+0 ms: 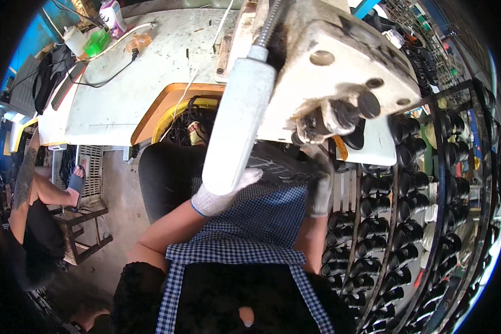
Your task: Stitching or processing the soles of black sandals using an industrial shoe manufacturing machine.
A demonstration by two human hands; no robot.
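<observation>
A black shoe [286,168] with a treaded sole lies across my lap area, below the head of a large off-white machine [339,67]. My left hand [220,199], in a white knitted glove, is closed at the shoe's left end; its thumb shows, while a long pale lamp-like housing [239,117] covers part of the hand. At the shoe's right end is my right hand [320,192], also gloved and somewhat blurred, gripping it with the fingers mostly hidden. Under both hands spreads a blue checked apron [261,222].
The white worktable [167,50] has a cut-out with a yellow basket [162,119] of black pieces beneath. A tall rack [392,222] of black shoes stands close on my right. At left, another person's arm [25,172] and sandalled foot [75,186] show near a metal stool [83,228].
</observation>
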